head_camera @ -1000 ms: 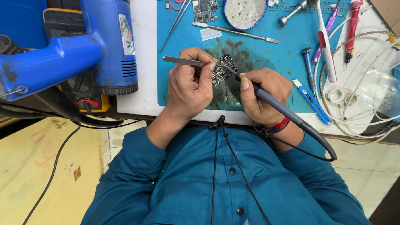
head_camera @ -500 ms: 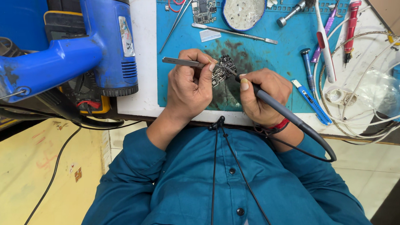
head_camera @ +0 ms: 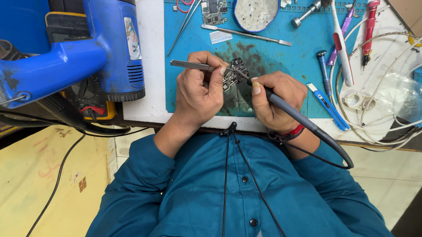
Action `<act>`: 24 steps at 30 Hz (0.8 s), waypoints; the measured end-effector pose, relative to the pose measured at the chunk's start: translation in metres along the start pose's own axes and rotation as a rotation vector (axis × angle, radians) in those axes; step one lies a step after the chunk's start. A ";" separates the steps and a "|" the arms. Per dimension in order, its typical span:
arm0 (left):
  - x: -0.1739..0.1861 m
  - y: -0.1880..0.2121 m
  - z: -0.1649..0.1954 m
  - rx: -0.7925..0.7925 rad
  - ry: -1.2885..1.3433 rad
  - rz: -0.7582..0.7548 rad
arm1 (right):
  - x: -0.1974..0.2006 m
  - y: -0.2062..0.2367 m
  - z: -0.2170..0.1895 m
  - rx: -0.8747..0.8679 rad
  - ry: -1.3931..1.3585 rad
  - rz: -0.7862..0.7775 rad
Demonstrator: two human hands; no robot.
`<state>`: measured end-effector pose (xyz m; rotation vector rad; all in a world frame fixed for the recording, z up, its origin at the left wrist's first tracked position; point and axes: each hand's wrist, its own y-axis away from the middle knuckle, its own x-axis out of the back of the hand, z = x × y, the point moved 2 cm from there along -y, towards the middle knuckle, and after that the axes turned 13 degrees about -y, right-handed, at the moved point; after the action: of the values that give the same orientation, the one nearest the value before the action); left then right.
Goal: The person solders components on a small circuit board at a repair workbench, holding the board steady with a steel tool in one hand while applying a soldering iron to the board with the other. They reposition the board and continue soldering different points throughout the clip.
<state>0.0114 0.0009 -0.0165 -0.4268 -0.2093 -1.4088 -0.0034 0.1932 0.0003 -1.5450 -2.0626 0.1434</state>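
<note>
Where the board (head_camera: 234,73) lies on the blue mat (head_camera: 286,93), dark and small between my two hands, is where I keep my eye. My left hand (head_camera: 199,87) is closed around tweezers (head_camera: 192,65), whose shaft runs out to the left while the tips reach toward the board; I cannot tell whether they pinch anything. My right hand (head_camera: 275,98) is curled shut like a pen grip on the iron (head_camera: 286,109), tip touching the board's right edge, its cable (head_camera: 334,148) looping off past my wrist.

To do this well, I judge both wrists should stay braced on the mat, the tip should rest only briefly on the joint, and the tweezers should hold steady rather than press.

Farther out lie a second board (head_camera: 213,6), a round tin (head_camera: 255,10), a flat metal spudger (head_camera: 246,34), a toothbrush (head_camera: 339,41), screwdrivers (head_camera: 369,26) and a blue knife (head_camera: 328,106). The blue heat gun (head_camera: 82,58) rests at the left.

Against the earlier frames, almost nothing differs: both grips and the board sit as they did, and the iron tip has barely shifted.
</note>
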 end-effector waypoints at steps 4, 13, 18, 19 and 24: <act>0.000 -0.001 0.000 -0.002 0.005 0.006 | 0.000 -0.001 0.000 -0.016 0.015 -0.001; -0.001 -0.001 -0.001 0.016 -0.005 -0.002 | 0.000 -0.001 0.000 -0.002 0.017 0.003; -0.001 -0.001 -0.001 -0.009 -0.001 0.009 | 0.000 -0.001 0.000 -0.004 0.017 0.000; -0.001 -0.001 -0.001 -0.010 -0.003 0.010 | 0.000 -0.001 0.000 -0.002 0.015 0.001; 0.000 -0.001 -0.001 -0.001 -0.001 -0.001 | 0.000 -0.001 0.000 -0.016 0.011 -0.001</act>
<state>0.0101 0.0005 -0.0175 -0.4279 -0.2095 -1.4094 -0.0045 0.1927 0.0012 -1.5505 -2.0612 0.1186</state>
